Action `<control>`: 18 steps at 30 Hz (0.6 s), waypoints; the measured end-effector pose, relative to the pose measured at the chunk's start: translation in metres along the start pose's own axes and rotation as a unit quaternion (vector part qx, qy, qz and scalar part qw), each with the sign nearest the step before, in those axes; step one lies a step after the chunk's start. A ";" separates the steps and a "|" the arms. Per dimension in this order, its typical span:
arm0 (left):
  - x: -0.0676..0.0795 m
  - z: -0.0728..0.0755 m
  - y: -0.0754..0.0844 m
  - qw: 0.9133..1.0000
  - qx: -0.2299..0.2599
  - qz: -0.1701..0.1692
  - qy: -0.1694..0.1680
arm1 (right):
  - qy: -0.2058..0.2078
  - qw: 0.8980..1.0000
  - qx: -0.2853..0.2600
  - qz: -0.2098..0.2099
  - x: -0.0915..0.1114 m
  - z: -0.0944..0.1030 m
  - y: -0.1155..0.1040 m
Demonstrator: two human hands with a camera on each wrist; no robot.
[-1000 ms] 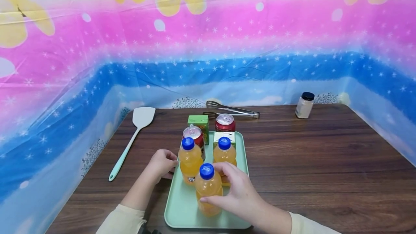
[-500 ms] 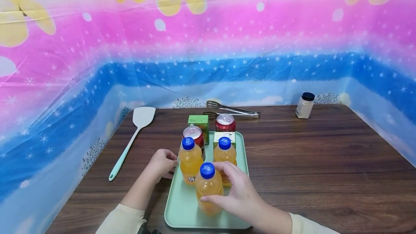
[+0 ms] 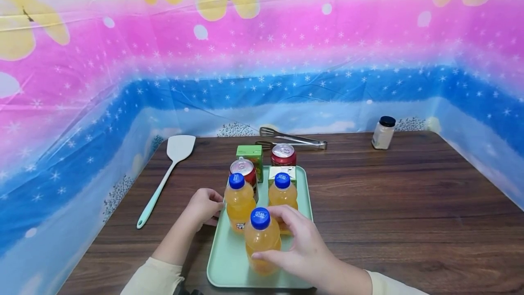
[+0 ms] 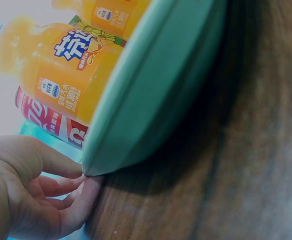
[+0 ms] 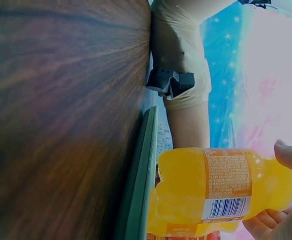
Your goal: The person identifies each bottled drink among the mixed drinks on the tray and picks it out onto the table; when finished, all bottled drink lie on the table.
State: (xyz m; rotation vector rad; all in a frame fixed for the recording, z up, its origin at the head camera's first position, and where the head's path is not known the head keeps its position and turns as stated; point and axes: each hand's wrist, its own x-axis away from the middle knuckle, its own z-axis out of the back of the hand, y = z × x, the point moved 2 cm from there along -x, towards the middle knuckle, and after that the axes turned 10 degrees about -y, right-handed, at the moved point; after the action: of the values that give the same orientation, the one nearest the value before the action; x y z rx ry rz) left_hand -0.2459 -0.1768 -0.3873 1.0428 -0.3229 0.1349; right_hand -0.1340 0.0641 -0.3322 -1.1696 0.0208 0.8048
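Note:
My left hand [image 3: 204, 206] pinches the left rim of a pale green tray [image 3: 225, 265]; the left wrist view shows thumb and fingertips at the tray edge [image 4: 117, 147]. With curled fingers, my right hand [image 3: 307, 247] holds an orange soda bottle [image 3: 262, 240] with a blue cap, upright at the tray's near end. In the right wrist view the bottle's base [image 5: 168, 165] is close over the tray. Two matching bottles stand behind it, a left one [image 3: 239, 201] and a right one [image 3: 282, 195], the latter partly hidden by my fingers.
Farther back on the tray are a red soda can [image 3: 243, 167], a second red can [image 3: 283, 153], a green drink carton [image 3: 250, 153] and a white-topped carton [image 3: 281, 170]. Metal tongs [image 3: 303, 141], a spatula [image 3: 173, 160] and a black-lidded jar [image 3: 383, 134] lie or stand around on the wooden table [image 3: 393, 213].
The held bottle and my right hand have shifted very slightly toward the tray's near edge. My left hand keeps its place on the rim.

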 end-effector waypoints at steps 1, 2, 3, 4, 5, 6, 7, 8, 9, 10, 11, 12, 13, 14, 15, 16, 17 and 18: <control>0.000 0.000 0.000 1.000 -0.001 -0.001 0.000 | -0.001 1.000 -0.002 -0.001 0.000 0.000 0.000; 0.000 0.000 0.000 1.000 -0.001 -0.002 -0.001 | -0.002 1.000 -0.005 -0.002 0.001 0.000 -0.001; 0.000 0.000 0.000 1.000 -0.001 -0.002 -0.001 | -0.003 1.000 -0.007 -0.003 0.001 0.000 -0.001; 0.000 0.000 0.001 1.000 -0.001 -0.003 -0.001 | -0.004 1.000 -0.009 -0.003 0.001 0.000 -0.002; 0.000 -0.001 0.001 1.000 0.000 -0.004 -0.001 | -0.005 1.000 -0.011 -0.003 0.001 -0.001 -0.002; 0.000 -0.001 0.001 1.000 0.001 -0.004 -0.002 | -0.006 1.000 -0.012 -0.003 0.002 -0.001 -0.002; 0.000 -0.001 0.001 1.000 0.001 -0.005 -0.003 | -0.006 1.000 -0.013 -0.002 0.002 -0.001 -0.002; 0.000 -0.001 0.001 1.000 0.002 -0.005 -0.003 | -0.005 1.000 -0.013 -0.002 0.002 0.000 -0.003; 0.000 -0.001 0.002 1.000 0.002 -0.005 -0.003 | -0.005 1.000 -0.012 -0.001 0.002 0.000 -0.003; 0.000 -0.001 0.002 1.000 0.002 -0.005 -0.004 | -0.004 1.000 -0.012 -0.001 0.002 0.000 -0.003; -0.001 -0.001 0.002 1.000 0.002 -0.004 -0.003 | -0.004 1.000 -0.012 -0.003 0.002 0.000 -0.003; -0.001 -0.001 0.001 1.000 0.001 -0.003 -0.002 | -0.004 1.000 -0.012 -0.004 0.002 0.000 -0.004; -0.002 -0.001 0.001 1.000 0.001 -0.002 -0.002 | -0.005 1.000 -0.012 -0.007 0.002 0.000 -0.004; -0.002 -0.001 0.000 1.000 0.000 -0.002 -0.002 | -0.006 1.000 -0.013 -0.009 0.002 0.000 -0.004; -0.002 -0.001 0.000 1.000 0.000 0.000 0.000 | -0.007 1.000 -0.014 -0.011 0.002 0.000 -0.005; -0.003 0.000 -0.001 1.000 0.001 0.001 0.001 | -0.008 1.000 -0.012 -0.010 0.002 0.000 -0.005; -0.003 0.000 -0.001 1.000 0.002 0.003 0.001 | -0.009 1.000 -0.012 -0.009 0.003 0.000 -0.005; -0.003 0.000 -0.001 1.000 0.002 0.003 0.001 | -0.010 1.000 -0.013 -0.009 0.003 -0.001 -0.005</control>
State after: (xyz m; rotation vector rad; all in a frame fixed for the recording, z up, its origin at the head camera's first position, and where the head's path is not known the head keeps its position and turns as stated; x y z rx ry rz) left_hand -0.2480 -0.1773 -0.3895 1.0454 -0.3248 0.1410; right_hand -0.1286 0.0644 -0.3293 -1.1849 -0.0168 0.8040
